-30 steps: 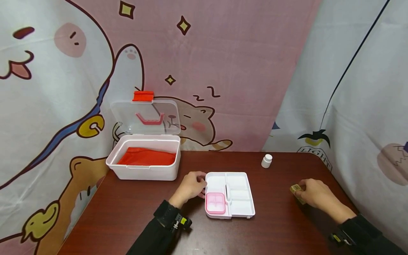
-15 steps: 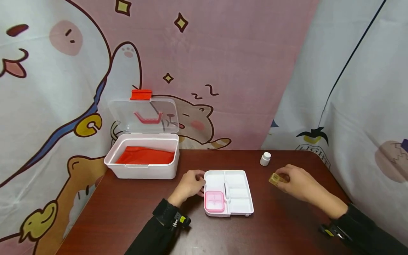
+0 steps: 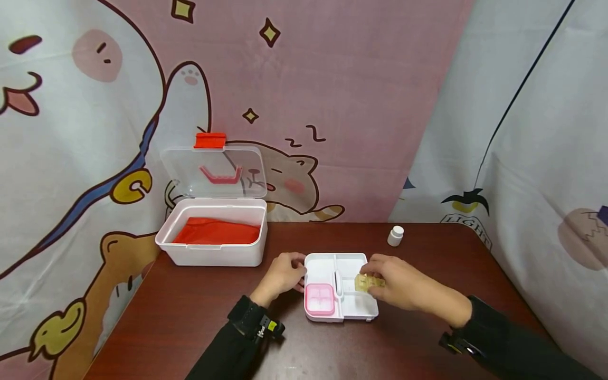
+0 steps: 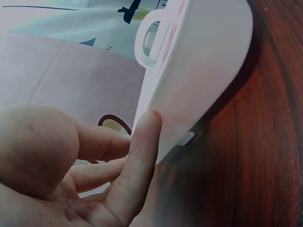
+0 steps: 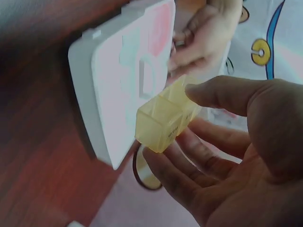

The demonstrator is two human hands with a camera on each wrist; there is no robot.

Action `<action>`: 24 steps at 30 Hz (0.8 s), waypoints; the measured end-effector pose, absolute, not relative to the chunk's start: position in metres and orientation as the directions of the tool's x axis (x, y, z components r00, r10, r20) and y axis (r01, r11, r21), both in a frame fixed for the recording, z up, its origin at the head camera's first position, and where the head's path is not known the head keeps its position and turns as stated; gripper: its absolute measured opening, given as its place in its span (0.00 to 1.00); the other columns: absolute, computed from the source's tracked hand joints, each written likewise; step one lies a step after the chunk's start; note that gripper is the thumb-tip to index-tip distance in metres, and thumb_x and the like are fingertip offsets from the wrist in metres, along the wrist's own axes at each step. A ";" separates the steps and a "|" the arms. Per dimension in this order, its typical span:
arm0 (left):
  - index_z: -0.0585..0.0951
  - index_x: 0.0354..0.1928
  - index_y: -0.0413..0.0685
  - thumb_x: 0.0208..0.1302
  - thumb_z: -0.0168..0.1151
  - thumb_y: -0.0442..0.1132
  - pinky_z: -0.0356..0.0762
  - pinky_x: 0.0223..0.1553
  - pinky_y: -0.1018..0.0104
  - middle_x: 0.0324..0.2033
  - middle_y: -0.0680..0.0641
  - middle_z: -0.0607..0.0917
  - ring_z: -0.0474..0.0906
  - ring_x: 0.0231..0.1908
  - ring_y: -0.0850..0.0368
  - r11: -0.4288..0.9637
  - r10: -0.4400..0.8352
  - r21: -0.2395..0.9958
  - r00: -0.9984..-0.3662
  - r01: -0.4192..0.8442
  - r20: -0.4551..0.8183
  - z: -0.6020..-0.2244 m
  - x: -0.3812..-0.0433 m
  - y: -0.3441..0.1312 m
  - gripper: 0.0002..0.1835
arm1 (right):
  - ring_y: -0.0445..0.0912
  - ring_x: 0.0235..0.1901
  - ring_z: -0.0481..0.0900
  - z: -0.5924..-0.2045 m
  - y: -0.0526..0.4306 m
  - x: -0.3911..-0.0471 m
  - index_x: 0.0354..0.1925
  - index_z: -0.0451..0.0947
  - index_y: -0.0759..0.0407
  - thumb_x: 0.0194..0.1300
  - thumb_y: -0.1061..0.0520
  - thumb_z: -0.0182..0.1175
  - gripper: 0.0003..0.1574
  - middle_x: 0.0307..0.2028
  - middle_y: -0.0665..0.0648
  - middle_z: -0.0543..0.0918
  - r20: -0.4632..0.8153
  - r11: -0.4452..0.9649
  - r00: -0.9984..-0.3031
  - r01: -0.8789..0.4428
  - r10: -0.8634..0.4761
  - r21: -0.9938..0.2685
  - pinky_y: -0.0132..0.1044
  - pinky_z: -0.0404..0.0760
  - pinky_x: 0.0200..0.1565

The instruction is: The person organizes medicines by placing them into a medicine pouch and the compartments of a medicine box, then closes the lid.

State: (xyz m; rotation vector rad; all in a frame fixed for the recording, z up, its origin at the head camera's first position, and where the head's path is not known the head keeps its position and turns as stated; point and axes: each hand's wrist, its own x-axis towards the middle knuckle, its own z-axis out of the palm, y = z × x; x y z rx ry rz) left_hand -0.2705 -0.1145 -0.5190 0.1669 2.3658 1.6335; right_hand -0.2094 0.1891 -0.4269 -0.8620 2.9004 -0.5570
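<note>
A white compartment case (image 3: 351, 312) with a pink-lidded section (image 3: 320, 299) lies on the table in the head view. My left hand (image 3: 281, 277) is at its left side; in the left wrist view a fingertip touches the case's outer wall (image 4: 199, 61). Above the right-hand compartments, my right hand (image 3: 404, 282) pinches a small translucent yellow pill box (image 3: 363, 283) between thumb and fingers. The right wrist view shows this pill box (image 5: 163, 118) divided into cells, with dark print on one side. Whether anything is inside it cannot be made out.
A white bin (image 3: 218, 257) holding a red-orange sheet (image 3: 218, 231) stands at the back left, its clear lid (image 3: 185, 171) raised. Near the table's back edge is a small white bottle (image 3: 395, 236). A patterned cloth (image 3: 356, 105) hangs behind the brown table (image 3: 304, 348).
From the right part of the table, my right hand has carried the yellow pill box leftward to over the white case. My left hand stays at the case's left side.
</note>
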 end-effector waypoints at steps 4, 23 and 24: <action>0.81 0.68 0.33 0.74 0.63 0.29 0.92 0.29 0.56 0.38 0.41 0.81 0.86 0.26 0.55 0.360 0.236 0.931 -0.960 -0.060 -0.153 -0.519 -0.271 -0.114 0.22 | 0.41 0.44 0.80 -0.438 0.176 -0.209 0.55 0.91 0.54 0.65 0.55 0.76 0.20 0.48 0.48 0.86 -0.025 0.766 -0.812 -0.540 -0.584 -0.350 0.39 0.81 0.46; 0.82 0.67 0.33 0.76 0.62 0.29 0.92 0.29 0.57 0.38 0.40 0.82 0.86 0.26 0.54 0.369 0.249 0.928 -0.956 -0.053 -0.153 -0.518 -0.272 -0.116 0.21 | 0.37 0.35 0.70 -0.473 0.163 -0.212 0.54 0.91 0.57 0.65 0.57 0.77 0.18 0.41 0.48 0.82 -0.084 0.738 -0.760 -0.590 -0.645 -0.329 0.34 0.73 0.39; 0.82 0.67 0.33 0.75 0.62 0.29 0.92 0.29 0.57 0.38 0.40 0.82 0.86 0.26 0.54 0.368 0.249 0.928 -0.957 -0.052 -0.152 -0.518 -0.272 -0.116 0.21 | 0.36 0.34 0.70 -0.474 0.162 -0.212 0.53 0.91 0.57 0.65 0.57 0.77 0.18 0.40 0.48 0.82 -0.079 0.736 -0.757 -0.596 -0.648 -0.322 0.33 0.73 0.39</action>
